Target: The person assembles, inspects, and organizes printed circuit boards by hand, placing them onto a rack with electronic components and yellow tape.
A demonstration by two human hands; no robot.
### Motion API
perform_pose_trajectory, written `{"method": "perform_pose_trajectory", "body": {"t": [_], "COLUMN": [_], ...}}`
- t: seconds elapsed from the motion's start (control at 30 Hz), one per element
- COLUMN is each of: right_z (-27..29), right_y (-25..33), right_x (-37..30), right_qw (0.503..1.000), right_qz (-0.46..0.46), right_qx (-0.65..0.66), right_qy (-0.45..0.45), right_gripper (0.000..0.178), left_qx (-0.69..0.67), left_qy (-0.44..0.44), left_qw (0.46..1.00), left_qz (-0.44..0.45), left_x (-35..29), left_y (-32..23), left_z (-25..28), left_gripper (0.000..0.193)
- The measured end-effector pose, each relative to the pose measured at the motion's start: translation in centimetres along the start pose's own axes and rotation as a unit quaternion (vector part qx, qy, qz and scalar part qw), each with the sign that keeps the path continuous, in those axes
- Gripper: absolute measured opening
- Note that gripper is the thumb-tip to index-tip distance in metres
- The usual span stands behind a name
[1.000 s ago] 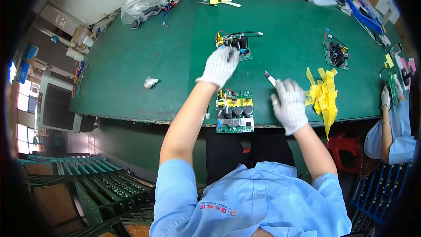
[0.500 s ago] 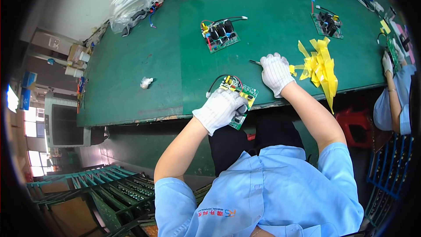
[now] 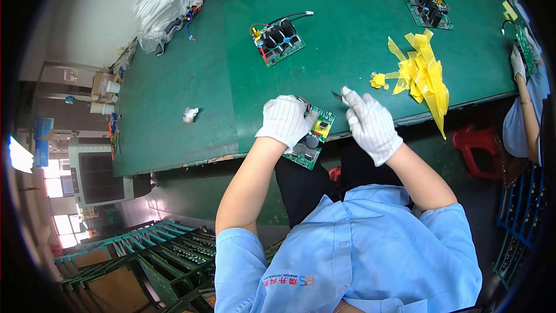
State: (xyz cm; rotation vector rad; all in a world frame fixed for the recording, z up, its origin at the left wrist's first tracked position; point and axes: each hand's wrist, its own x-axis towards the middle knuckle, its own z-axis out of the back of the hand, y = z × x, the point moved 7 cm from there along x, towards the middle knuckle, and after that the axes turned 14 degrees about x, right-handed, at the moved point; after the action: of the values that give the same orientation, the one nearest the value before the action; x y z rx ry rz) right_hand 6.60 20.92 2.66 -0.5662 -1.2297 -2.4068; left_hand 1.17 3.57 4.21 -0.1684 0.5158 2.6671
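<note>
My left hand (image 3: pixel 285 120), in a white ribbed glove, is closed on the left side of a green circuit board (image 3: pixel 311 152) at the table's front edge. Yellow tape and a round dark component show on the board's uncovered part. Just right of it, my gloved right hand (image 3: pixel 372 124) grips a slim tool with a dark pointed tip (image 3: pixel 336 95). The tip points left toward the board and appears apart from it; the rest of the tool is hidden by the fingers. A heap of yellow tape strips (image 3: pixel 421 75) and a small crumpled yellow tape wad (image 3: pixel 379 81) lie beyond my right hand.
Two more boards with tall black components, one mid-table (image 3: pixel 278 42) and one at far right (image 3: pixel 430 11), rest on the green table (image 3: pixel 179 75). A crumpled white scrap (image 3: pixel 190 115) lies at left. At the right edge, a co-worker's gloved hand (image 3: pixel 518 62) holds another board (image 3: pixel 526 46).
My right hand has moved nearer and turned, bringing the tool's tip closer to the board. My left hand has shifted slightly up and left on the board, uncovering the round component. The view has shifted.
</note>
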Motion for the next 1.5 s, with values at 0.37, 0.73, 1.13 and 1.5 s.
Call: {"method": "perform_pose_trajectory", "body": {"t": [0.37,0.73,1.13,1.5], "right_z": [-0.8,-2.7,-3.9,-4.4], "right_y": [1.1,2.1,2.3,2.7], "right_x": [-4.3,-5.2,-5.1,-5.7], "right_qw": [0.993,0.988,0.967,0.961], "right_qz": [-0.068,-0.074,-0.112,-0.152], "right_qx": [0.044,-0.007,-0.044,-0.046], "right_qy": [0.085,0.138,0.225,0.228], "right_gripper": [0.021,0.033,0.04,0.04], "left_qx": [-0.208,-0.293,-0.263,-0.264], "left_qy": [-0.107,-0.294,-0.182,-0.202], "left_qw": [0.939,0.909,0.945,0.941], "left_qz": [0.253,-0.024,-0.065,-0.064], "left_x": [-2.7,-2.2,0.6,0.2], "left_y": [8.5,1.8,-1.2,-1.3], "left_z": [-6.2,3.4,-2.3,-2.1], "left_gripper": [0.033,0.02,0.015,0.015]}}
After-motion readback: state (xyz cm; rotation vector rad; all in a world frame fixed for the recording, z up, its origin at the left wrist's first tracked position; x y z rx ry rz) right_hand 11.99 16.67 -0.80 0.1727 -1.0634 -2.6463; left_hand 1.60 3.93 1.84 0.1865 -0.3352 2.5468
